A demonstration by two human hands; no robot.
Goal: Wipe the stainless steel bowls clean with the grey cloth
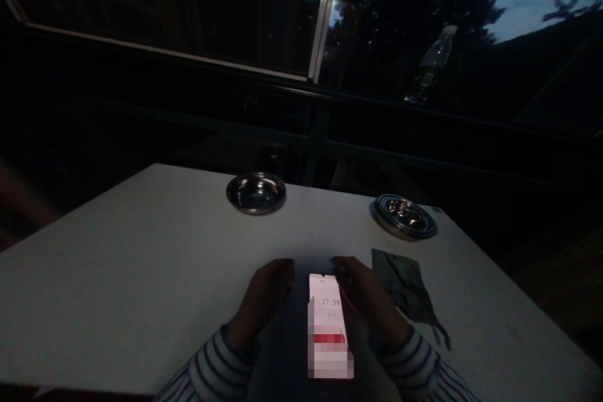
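Observation:
A lit phone [328, 311] shows 27:39, and its lower part is blurred out. It lies between my two hands, below the table's near edge as far as the dark lets me see. My left hand [269, 289] rests at that edge, left of the phone, with its fingers curled in and nothing visible in them. Beside the phone's upper right corner is my right hand [360, 292], its fingers also curled and seemingly empty. A crumpled dark green cloth [405, 282] with a strap lies just right of my right hand.
On the white table [141, 276], a shiny metal bowl [257, 193] stands at the far edge. A stack of metal dishes [406, 217] stands at the far right. Beyond the table, a clear plastic bottle [433, 66] with a green label stands by the window. The room is dim.

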